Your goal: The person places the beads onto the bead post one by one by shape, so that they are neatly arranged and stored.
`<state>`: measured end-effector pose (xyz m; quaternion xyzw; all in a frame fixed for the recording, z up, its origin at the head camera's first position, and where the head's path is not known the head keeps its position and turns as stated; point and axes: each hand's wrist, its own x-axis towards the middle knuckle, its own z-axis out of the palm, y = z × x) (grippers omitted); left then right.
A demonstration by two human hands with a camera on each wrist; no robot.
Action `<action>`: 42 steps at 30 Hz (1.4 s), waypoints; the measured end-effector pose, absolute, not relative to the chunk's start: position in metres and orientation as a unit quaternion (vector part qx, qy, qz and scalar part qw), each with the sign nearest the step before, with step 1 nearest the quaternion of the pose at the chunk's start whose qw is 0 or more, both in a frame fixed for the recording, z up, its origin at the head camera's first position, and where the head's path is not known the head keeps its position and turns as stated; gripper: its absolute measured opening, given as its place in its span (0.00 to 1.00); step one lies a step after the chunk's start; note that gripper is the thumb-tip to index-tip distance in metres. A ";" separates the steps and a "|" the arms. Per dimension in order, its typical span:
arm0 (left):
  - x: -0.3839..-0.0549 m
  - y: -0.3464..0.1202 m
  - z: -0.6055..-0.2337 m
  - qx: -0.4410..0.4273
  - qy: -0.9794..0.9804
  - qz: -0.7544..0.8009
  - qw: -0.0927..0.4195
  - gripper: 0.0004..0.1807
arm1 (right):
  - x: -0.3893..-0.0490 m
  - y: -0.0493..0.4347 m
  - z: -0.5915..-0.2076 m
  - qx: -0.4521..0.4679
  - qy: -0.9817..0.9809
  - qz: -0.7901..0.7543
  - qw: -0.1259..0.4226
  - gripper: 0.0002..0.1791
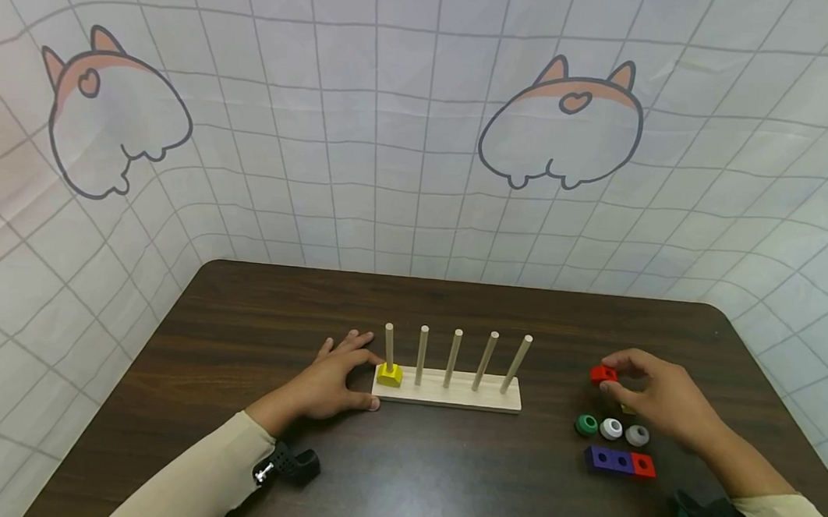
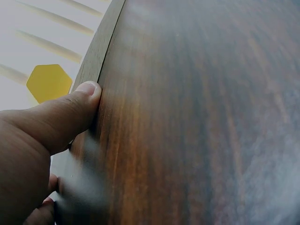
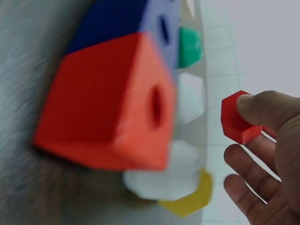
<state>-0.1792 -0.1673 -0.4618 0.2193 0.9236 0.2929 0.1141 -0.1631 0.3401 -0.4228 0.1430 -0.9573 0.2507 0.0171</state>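
My left hand (image 1: 341, 376) grips the left end of a pale wooden peg board (image 1: 449, 399), its thumb on the front edge and index finger at the back corner. A yellow hexagonal block (image 1: 390, 376) sits low on the leftmost peg; the other pegs are bare. Over at the right, my right hand (image 1: 667, 393) pinches a red hexagonal block (image 1: 603, 375) between thumb and fingers, held off the table as the right wrist view shows. Beneath that hand lies a yellow block (image 3: 190, 199), mostly hidden in the head view.
Green (image 1: 586, 424), white (image 1: 611, 429) and grey (image 1: 637, 435) beads form a row before the right hand. Nearer stand two purple cubes (image 1: 610, 459) and a red cube (image 1: 644, 465) with holes. A patterned cloth (image 1: 418, 173) hangs behind the dark table (image 1: 278, 298).
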 end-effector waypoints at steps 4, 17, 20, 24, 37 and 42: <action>-0.180 -0.167 -0.462 0.220 0.924 0.293 0.113 0.32 | -0.164 0.334 -0.413 0.158 -0.951 0.260 0.052 0.18; -0.180 -0.166 -0.462 0.217 0.924 0.294 0.115 0.31 | -0.167 0.305 -0.383 0.180 -0.934 0.287 0.110 0.20; -0.180 -0.166 -0.461 0.218 0.923 0.295 0.114 0.32 | -0.167 0.297 -0.378 0.178 -0.930 0.302 0.114 0.20; -0.181 -0.166 -0.462 0.218 0.923 0.295 0.115 0.32 | -0.167 0.285 -0.372 0.173 -0.927 0.309 0.122 0.20; -0.179 -0.166 -0.461 0.219 0.923 0.297 0.111 0.32 | -0.170 0.255 -0.350 0.190 -0.916 0.331 0.126 0.18; -0.180 -0.166 -0.462 0.217 0.924 0.294 0.111 0.32 | -0.171 0.242 -0.340 0.207 -0.905 0.349 0.129 0.18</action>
